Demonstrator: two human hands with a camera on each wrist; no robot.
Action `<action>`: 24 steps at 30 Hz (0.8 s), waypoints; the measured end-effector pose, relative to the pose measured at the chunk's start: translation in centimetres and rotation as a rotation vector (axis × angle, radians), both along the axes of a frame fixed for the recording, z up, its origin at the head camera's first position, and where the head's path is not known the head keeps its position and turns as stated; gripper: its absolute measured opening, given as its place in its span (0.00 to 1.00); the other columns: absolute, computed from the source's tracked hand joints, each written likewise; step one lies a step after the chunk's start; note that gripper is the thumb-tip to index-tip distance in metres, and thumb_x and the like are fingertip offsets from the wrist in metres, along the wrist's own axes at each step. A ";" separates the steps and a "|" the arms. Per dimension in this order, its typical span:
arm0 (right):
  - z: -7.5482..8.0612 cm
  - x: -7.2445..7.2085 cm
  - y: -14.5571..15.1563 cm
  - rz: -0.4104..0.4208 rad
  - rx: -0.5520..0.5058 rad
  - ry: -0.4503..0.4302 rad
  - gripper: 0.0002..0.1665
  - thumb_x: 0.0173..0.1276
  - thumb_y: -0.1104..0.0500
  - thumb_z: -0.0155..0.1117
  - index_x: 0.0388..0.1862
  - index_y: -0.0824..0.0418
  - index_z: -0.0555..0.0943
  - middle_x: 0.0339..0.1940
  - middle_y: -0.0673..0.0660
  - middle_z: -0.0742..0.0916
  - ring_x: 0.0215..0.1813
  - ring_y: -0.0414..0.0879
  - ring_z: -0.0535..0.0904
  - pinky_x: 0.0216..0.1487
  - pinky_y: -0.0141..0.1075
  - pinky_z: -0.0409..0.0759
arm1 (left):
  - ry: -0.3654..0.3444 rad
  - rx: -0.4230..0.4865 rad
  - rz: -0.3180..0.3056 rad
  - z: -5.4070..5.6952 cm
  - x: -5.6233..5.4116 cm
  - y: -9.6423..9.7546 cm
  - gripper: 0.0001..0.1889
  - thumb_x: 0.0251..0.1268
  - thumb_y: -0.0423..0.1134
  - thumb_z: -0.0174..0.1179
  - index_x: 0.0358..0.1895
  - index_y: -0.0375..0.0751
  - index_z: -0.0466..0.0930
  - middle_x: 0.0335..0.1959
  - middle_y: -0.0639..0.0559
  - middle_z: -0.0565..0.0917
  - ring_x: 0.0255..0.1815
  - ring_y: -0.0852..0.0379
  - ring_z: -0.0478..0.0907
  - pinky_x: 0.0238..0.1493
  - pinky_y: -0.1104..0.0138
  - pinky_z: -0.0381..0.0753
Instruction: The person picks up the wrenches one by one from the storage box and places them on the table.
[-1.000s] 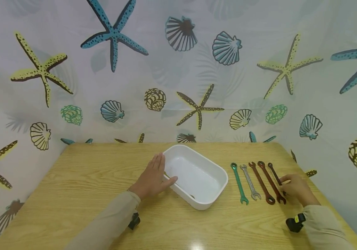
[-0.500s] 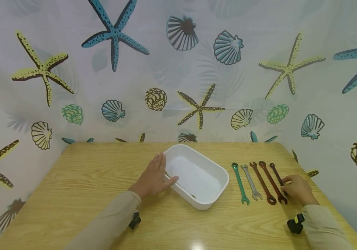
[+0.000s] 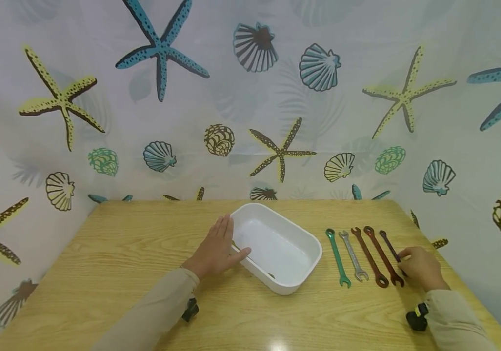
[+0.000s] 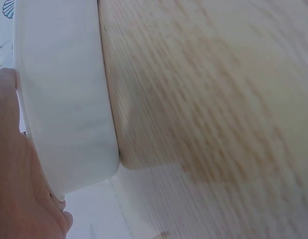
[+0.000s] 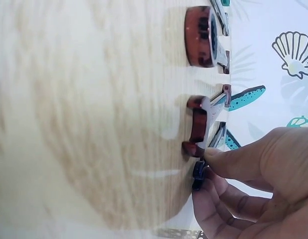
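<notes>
At the right end of a row of wrenches, my right hand (image 3: 423,268) pinches the near end of a small dark wrench (image 3: 390,246) between thumb and fingers. In the right wrist view, that wrench's dark end (image 5: 198,174) shows at the fingertips, beside the open jaw of a red wrench (image 5: 199,124). My left hand (image 3: 215,248) rests on the left rim of a white rectangular tray (image 3: 276,248), fingers straight and thumb spread over the edge. The tray's outer wall (image 4: 69,99) fills much of the left wrist view.
Left of the dark wrench lie a red wrench (image 3: 382,253), a brownish-red wrench (image 3: 369,256), a silver wrench (image 3: 353,256) and a green wrench (image 3: 337,256), side by side. The wooden table (image 3: 123,253) meets a patterned curtain (image 3: 180,146) at its back and sides.
The small dark wrench has shifted slightly right, away from the red one, with my right hand on it. My left hand and the tray stay in place.
</notes>
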State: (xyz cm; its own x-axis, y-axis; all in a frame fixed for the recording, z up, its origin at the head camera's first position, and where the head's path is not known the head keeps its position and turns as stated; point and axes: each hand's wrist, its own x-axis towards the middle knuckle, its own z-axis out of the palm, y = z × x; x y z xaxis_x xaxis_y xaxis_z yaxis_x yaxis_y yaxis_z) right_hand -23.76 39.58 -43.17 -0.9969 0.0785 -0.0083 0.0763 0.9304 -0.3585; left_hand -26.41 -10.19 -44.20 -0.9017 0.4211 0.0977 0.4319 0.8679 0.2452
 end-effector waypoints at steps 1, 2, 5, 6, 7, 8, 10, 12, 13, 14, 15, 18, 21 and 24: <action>0.0 0.0 0.0 0.001 0.004 0.004 0.17 0.59 0.65 0.63 0.43 0.78 0.79 0.36 0.73 0.84 0.31 0.60 0.79 0.29 0.50 0.77 | 0.000 0.002 0.000 0.0 0.0 0.0 0.52 0.66 0.72 0.37 0.75 0.28 0.40 0.77 0.35 0.41 0.78 0.40 0.37 0.75 0.52 0.45; 0.0 0.1 0.0 0.001 0.005 0.007 0.17 0.59 0.65 0.63 0.43 0.78 0.80 0.36 0.73 0.84 0.31 0.59 0.79 0.28 0.50 0.77 | 0.002 0.008 -0.002 -0.1 0.0 0.0 0.52 0.66 0.72 0.37 0.75 0.28 0.40 0.77 0.34 0.41 0.78 0.40 0.38 0.75 0.52 0.45; -0.1 0.2 0.0 0.003 0.004 0.010 0.17 0.59 0.65 0.64 0.43 0.77 0.80 0.34 0.72 0.84 0.30 0.59 0.79 0.28 0.50 0.76 | -0.003 0.004 0.000 -0.1 0.0 0.1 0.52 0.65 0.72 0.37 0.75 0.28 0.40 0.77 0.34 0.41 0.78 0.40 0.37 0.75 0.52 0.45; -0.1 0.2 -0.1 0.003 0.004 0.011 0.16 0.59 0.65 0.64 0.43 0.77 0.80 0.34 0.72 0.84 0.30 0.58 0.79 0.28 0.50 0.76 | 0.000 0.001 0.001 -0.1 0.0 0.1 0.52 0.65 0.72 0.37 0.75 0.28 0.40 0.77 0.34 0.41 0.78 0.40 0.38 0.75 0.52 0.45; -0.1 0.2 -0.1 0.001 -0.001 0.010 0.16 0.59 0.65 0.63 0.43 0.77 0.80 0.34 0.71 0.84 0.29 0.58 0.79 0.28 0.50 0.76 | -0.003 -0.005 0.003 -0.1 0.0 0.1 0.53 0.65 0.72 0.37 0.75 0.28 0.40 0.77 0.34 0.41 0.78 0.40 0.37 0.75 0.52 0.45; -0.1 0.2 -0.1 0.000 -0.003 0.011 0.16 0.60 0.65 0.63 0.42 0.77 0.80 0.33 0.71 0.84 0.29 0.57 0.78 0.28 0.50 0.76 | -0.005 -0.011 0.005 -0.1 -0.1 0.1 0.53 0.65 0.72 0.36 0.75 0.28 0.39 0.77 0.35 0.41 0.78 0.41 0.37 0.75 0.52 0.44; -0.1 0.3 -0.2 -0.004 -0.011 0.012 0.16 0.60 0.65 0.62 0.42 0.78 0.80 0.33 0.71 0.85 0.28 0.56 0.78 0.27 0.48 0.76 | 0.002 -0.010 0.004 -0.1 -0.1 0.1 0.52 0.65 0.72 0.36 0.75 0.28 0.39 0.77 0.34 0.42 0.78 0.40 0.38 0.75 0.52 0.44; -0.1 0.3 -0.2 -0.004 -0.016 0.014 0.16 0.60 0.66 0.62 0.42 0.78 0.80 0.32 0.70 0.85 0.27 0.55 0.78 0.26 0.46 0.75 | 0.006 -0.013 0.007 -0.1 -0.1 0.1 0.52 0.65 0.72 0.36 0.75 0.28 0.39 0.77 0.34 0.42 0.78 0.40 0.38 0.75 0.53 0.44; -0.1 0.3 -0.2 -0.006 -0.021 0.013 0.16 0.60 0.66 0.61 0.42 0.78 0.80 0.32 0.70 0.85 0.27 0.54 0.77 0.25 0.45 0.74 | 0.007 -0.010 0.008 -0.1 -0.1 0.1 0.52 0.65 0.72 0.36 0.75 0.29 0.40 0.77 0.35 0.42 0.78 0.41 0.38 0.75 0.53 0.45; -0.1 0.3 -0.2 -0.006 -0.022 0.015 0.16 0.60 0.66 0.61 0.42 0.78 0.80 0.31 0.69 0.85 0.26 0.53 0.77 0.25 0.44 0.73 | 0.007 -0.008 0.010 -0.1 -0.1 0.1 0.52 0.65 0.72 0.36 0.75 0.29 0.40 0.77 0.35 0.42 0.78 0.41 0.38 0.75 0.53 0.45; -0.1 0.3 -0.2 -0.006 -0.024 0.017 0.16 0.60 0.66 0.61 0.42 0.78 0.80 0.30 0.69 0.85 0.26 0.53 0.76 0.24 0.43 0.73 | 0.007 -0.005 0.011 -0.1 0.0 0.1 0.52 0.65 0.73 0.36 0.75 0.29 0.40 0.77 0.35 0.42 0.78 0.41 0.38 0.75 0.53 0.45; -0.1 0.3 -0.2 -0.005 -0.025 0.022 0.16 0.59 0.66 0.60 0.42 0.78 0.80 0.29 0.68 0.84 0.26 0.52 0.76 0.24 0.41 0.71 | 0.000 -0.011 0.016 -0.1 0.0 0.1 0.53 0.65 0.73 0.35 0.75 0.29 0.39 0.77 0.35 0.41 0.78 0.42 0.37 0.75 0.53 0.45; -0.2 0.4 -0.1 -0.002 -0.025 0.025 0.16 0.59 0.66 0.59 0.42 0.78 0.79 0.29 0.67 0.84 0.25 0.52 0.75 0.23 0.40 0.70 | -0.004 -0.012 0.013 0.0 0.1 0.1 0.52 0.65 0.72 0.36 0.75 0.29 0.39 0.77 0.35 0.41 0.78 0.41 0.37 0.75 0.53 0.45; -0.1 0.4 -0.2 0.000 -0.020 0.027 0.18 0.59 0.65 0.58 0.43 0.79 0.79 0.30 0.69 0.84 0.25 0.51 0.74 0.23 0.39 0.69 | -0.014 -0.012 0.012 0.2 0.2 0.2 0.52 0.66 0.72 0.37 0.75 0.28 0.39 0.77 0.35 0.40 0.78 0.41 0.36 0.75 0.52 0.45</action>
